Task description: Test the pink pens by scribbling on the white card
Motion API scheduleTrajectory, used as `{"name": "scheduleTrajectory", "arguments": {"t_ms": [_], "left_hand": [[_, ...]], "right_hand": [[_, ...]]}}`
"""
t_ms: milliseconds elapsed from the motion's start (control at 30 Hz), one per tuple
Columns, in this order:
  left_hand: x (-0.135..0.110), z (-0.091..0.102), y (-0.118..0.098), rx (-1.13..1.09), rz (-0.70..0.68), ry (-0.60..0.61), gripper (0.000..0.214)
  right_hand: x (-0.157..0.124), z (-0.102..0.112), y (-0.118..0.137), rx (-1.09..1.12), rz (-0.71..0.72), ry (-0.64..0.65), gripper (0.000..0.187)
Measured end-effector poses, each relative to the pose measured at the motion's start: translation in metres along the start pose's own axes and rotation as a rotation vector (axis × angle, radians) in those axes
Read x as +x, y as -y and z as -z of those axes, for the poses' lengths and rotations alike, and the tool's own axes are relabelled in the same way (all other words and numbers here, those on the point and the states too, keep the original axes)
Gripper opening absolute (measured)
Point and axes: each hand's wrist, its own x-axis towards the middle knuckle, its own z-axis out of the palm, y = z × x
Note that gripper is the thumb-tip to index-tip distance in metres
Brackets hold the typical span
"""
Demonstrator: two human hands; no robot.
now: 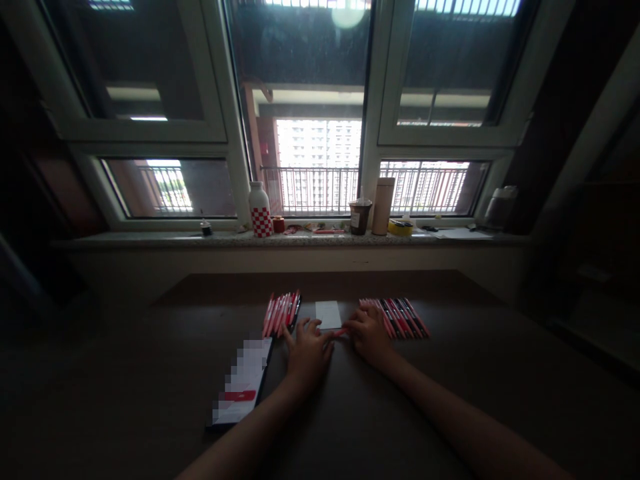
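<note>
Between my hands, just in front of a small white square of paper [328, 313], a short stretch of a pinkish-red pen [340, 332] shows; my fingers hide its ends. My left hand [307, 353] pinches one end between thumb and forefinger, with its other fingers spread. The opposite end is in the closed fingertips of my right hand [371, 333]. Left of the paper lies a row of pink, red and dark pens [281, 313]. A second row of pens [404, 318] lies to the right, partly covered by my right hand.
A phone-like device [243, 387] with a lit, blurred-out screen lies left of my left forearm on the dark table [450, 413]. Along the windowsill [310, 241] stand a red-checked white bottle [261, 210], a dark drink cup [359, 217], a tan tumbler [383, 207] and a yellow roll [401, 228].
</note>
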Motion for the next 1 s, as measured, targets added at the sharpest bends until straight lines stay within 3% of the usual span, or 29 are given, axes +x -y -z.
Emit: {"name": "scheduleTrajectory", "arguments": {"t_ms": [267,1000], "left_hand": [[-0.0007,-0.0007,0.0004,0.003,0.0,-0.009,0.022],[-0.0019,-0.0022,-0.0015,0.0,-0.004,-0.024,0.021]], "right_hand": [[-0.0009,-0.0039,-0.0036,-0.023,-0.093,-0.023,0.019],[-0.0005,-0.0035,-0.0026,-0.044,-0.107,0.015,0.017]]}}
